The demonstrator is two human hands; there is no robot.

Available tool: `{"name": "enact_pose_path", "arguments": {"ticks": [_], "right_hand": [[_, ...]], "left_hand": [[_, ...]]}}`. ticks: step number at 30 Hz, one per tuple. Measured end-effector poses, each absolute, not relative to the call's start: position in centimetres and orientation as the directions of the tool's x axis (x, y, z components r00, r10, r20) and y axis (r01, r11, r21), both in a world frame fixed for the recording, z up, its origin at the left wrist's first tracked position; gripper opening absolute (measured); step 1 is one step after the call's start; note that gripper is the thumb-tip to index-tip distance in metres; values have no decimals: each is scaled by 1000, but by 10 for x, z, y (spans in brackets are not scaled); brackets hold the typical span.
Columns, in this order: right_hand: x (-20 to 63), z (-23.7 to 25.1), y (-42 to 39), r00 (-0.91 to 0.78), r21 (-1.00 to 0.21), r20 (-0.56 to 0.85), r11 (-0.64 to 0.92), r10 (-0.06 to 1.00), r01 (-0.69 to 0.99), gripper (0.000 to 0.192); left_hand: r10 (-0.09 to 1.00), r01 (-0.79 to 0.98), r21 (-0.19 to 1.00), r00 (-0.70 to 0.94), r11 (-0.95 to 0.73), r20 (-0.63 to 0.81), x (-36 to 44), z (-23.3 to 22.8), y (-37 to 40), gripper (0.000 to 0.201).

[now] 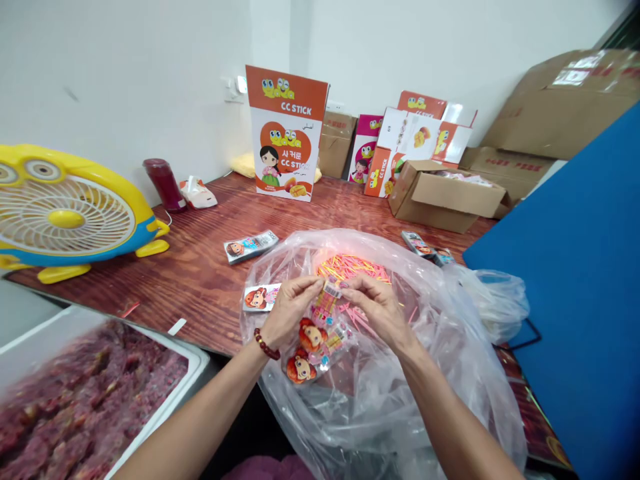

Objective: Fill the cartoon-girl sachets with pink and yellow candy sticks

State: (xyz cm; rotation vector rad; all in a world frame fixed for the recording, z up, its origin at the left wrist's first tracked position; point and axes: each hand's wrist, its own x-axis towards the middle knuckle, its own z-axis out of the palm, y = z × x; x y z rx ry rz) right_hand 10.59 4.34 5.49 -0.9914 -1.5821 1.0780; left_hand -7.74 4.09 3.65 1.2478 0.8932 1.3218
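Observation:
My left hand, with a beaded bracelet at the wrist, pinches the top edge of a small clear packet printed with a red-haired cartoon girl and a barcode. Opposite it, the fingertips of my right hand are closed at the packet's other top corner. A second packet of the same print hangs or lies just below; whether it is joined to the first I cannot tell. Behind both hands, many thin pink and orange sticks lie in a large clear plastic bag spread open on the table.
Flat printed packs lie on the wooden table, others at right. A CC Stick box and an open carton stand behind. A yellow fan is left, a white tub front left, a blue panel right.

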Motion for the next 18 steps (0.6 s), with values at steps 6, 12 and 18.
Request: {"name": "enact_pose_path", "arguments": {"ticks": [6,12,18], "right_hand": [[100,44,48,-93,-993,92,84,991,-86,30],[98,32,48,-140,-989,-27,-47,990,-139,34],[98,18,55,-227,-999,36,35,973,-5,26]], "left_hand": [[905,-163,965,405,206,-125,-89,33,42,27],[920,-104,972,357,210,-160,-90,17,40,26],[920,26,988,362,153,-152,-95,8,44,28]]}}
